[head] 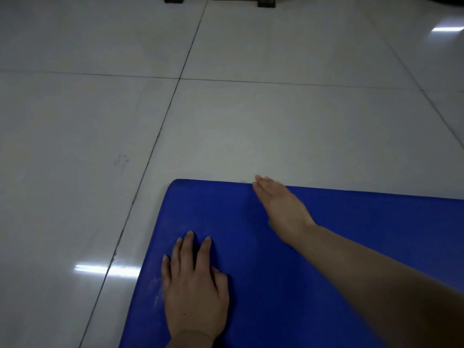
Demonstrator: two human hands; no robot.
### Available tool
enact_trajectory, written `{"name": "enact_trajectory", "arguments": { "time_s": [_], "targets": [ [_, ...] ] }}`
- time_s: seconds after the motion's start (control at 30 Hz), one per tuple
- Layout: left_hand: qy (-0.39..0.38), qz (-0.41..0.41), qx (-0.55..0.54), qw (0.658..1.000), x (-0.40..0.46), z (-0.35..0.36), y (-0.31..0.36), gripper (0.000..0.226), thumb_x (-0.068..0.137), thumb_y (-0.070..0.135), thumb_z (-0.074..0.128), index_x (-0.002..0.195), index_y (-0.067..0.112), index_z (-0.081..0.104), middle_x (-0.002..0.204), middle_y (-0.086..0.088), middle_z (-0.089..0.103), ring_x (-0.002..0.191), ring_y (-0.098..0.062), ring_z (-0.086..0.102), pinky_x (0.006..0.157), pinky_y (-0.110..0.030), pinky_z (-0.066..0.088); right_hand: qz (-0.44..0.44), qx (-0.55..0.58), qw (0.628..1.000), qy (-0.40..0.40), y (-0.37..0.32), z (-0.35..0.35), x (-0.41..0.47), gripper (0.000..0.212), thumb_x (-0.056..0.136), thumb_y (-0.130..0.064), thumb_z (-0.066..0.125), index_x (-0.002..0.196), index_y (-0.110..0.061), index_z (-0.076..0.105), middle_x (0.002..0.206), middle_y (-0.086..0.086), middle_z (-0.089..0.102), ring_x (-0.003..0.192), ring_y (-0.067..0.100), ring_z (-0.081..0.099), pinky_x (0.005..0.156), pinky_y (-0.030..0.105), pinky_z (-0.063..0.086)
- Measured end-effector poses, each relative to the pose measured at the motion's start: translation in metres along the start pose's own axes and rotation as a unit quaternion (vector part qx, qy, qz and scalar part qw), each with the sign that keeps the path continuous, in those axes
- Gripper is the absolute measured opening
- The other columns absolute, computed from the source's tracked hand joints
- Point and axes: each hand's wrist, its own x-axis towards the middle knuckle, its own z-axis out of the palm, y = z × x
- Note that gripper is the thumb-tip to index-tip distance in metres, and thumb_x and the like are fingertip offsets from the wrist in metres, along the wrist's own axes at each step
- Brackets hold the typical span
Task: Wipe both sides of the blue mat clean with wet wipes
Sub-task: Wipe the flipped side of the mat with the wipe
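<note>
- Our left hand (194, 287) lies flat on the blue mat (263, 259), palm down, fingers straight and slightly spread, holding nothing.
- Our right hand (282, 204) reaches farther forward, fingers straight and together, its fingertips at the mat's far edge; it grips nothing, and we cannot tell whether the palm presses the surface or hangs just above it.
- The blue mat lies flat on the floor (100, 121) under both hands, its rounded far-left corner ahead of our left hand and to the left of our right fingertips.
- Faint pale smudges show on the mat just left of our left hand.
- Beyond our right fingertips spreads glossy pale tile with dark grout lines.
- Far ahead of both hands, dark wooden feet (266, 1) of some furniture stand at the top edge.
</note>
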Motion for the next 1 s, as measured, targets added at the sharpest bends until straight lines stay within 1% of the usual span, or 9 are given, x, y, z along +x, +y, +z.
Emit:
{"name": "enact_trajectory", "arguments": {
  "time_s": [0.13,0.27,0.37,0.47,0.6,0.67,0.8,0.93,1.0],
  "targets": [
    [-0.002,0.000,0.001,1.000,0.000,0.001,-0.002,0.056,0.076,0.032,0.035,0.124,0.016,0.061,0.138,-0.014,0.051,0.130,-0.028,0.035,0.110,-0.047,0.017,0.014,0.090,0.996,0.014,-0.023,0.000,0.015,0.071,0.095,0.006,0.037,0.151,-0.008,-0.003,0.160,0.006,-0.007,0.147,0.017,-0.001,0.113,0.020,-0.008],
    [-0.001,0.007,0.002,1.000,0.000,0.001,-0.004,0.057,0.075,0.033,0.036,0.124,0.017,0.060,0.139,-0.014,0.050,0.130,-0.027,0.036,0.110,-0.046,0.017,-0.009,0.154,0.988,0.019,-0.054,0.008,0.033,0.078,0.092,0.007,0.039,0.151,-0.012,-0.008,0.159,0.002,-0.017,0.147,0.015,-0.005,0.116,0.022,-0.005],
    [0.001,0.006,-0.005,1.000,0.000,0.000,-0.004,0.057,0.076,0.033,0.037,0.124,0.016,0.060,0.140,-0.014,0.050,0.130,-0.027,0.036,0.109,-0.047,0.018,0.015,0.176,0.984,0.010,-0.031,0.004,0.019,0.080,0.090,0.011,0.040,0.152,-0.015,-0.003,0.159,-0.004,-0.013,0.146,0.011,0.003,0.111,0.014,0.006],
    [0.004,0.002,-0.010,1.000,0.000,0.001,-0.002,0.057,0.077,0.033,0.035,0.125,0.015,0.061,0.139,-0.015,0.050,0.131,-0.028,0.036,0.110,-0.047,0.018,0.025,0.134,0.991,-0.003,0.012,-0.001,-0.008,0.083,0.087,0.017,0.039,0.152,-0.017,0.001,0.160,-0.006,-0.006,0.145,0.008,0.005,0.101,0.005,-0.001],
    [-0.001,-0.002,-0.008,1.000,-0.001,0.002,-0.002,0.057,0.078,0.033,0.034,0.126,0.015,0.060,0.141,-0.014,0.049,0.132,-0.029,0.035,0.112,-0.047,0.017,0.091,0.102,0.987,0.088,0.026,0.002,-0.012,0.074,0.088,0.013,0.040,0.151,-0.011,0.012,0.159,0.003,0.010,0.146,0.017,0.015,0.111,0.018,-0.004],
    [0.001,-0.002,-0.007,1.000,-0.001,0.002,-0.003,0.057,0.077,0.033,0.035,0.125,0.015,0.060,0.140,-0.014,0.049,0.131,-0.028,0.035,0.111,-0.046,0.017,0.069,0.094,0.985,0.128,-0.002,0.009,0.000,0.070,0.089,0.008,0.042,0.151,-0.007,0.014,0.158,0.008,0.012,0.146,0.025,0.015,0.115,0.027,-0.002],
    [0.009,-0.002,-0.008,1.000,0.000,0.003,-0.003,0.058,0.077,0.033,0.034,0.126,0.015,0.060,0.141,-0.014,0.048,0.131,-0.027,0.035,0.111,-0.051,0.023,0.037,0.123,0.990,0.059,-0.041,0.022,0.013,0.072,0.093,0.001,0.041,0.153,-0.013,0.005,0.160,0.003,-0.005,0.147,0.019,-0.007,0.115,0.027,-0.010],
    [0.008,-0.003,-0.007,1.000,-0.001,0.002,-0.003,0.059,0.078,0.034,0.034,0.128,0.015,0.059,0.141,-0.013,0.048,0.131,-0.028,0.035,0.111,-0.052,0.024,0.043,0.071,0.996,0.041,-0.001,0.020,-0.005,0.075,0.090,0.009,0.036,0.152,-0.012,0.000,0.160,0.001,-0.006,0.147,0.017,-0.005,0.114,0.023,-0.010],
    [0.006,0.000,-0.002,1.000,-0.001,0.002,-0.003,0.059,0.078,0.034,0.034,0.128,0.015,0.059,0.141,-0.014,0.049,0.131,-0.029,0.036,0.112,-0.050,0.023,0.091,0.056,0.993,0.050,0.026,0.016,-0.021,0.076,0.089,0.010,0.036,0.152,-0.011,0.000,0.160,0.003,-0.004,0.147,0.019,-0.003,0.114,0.024,-0.009]
  ]
}}
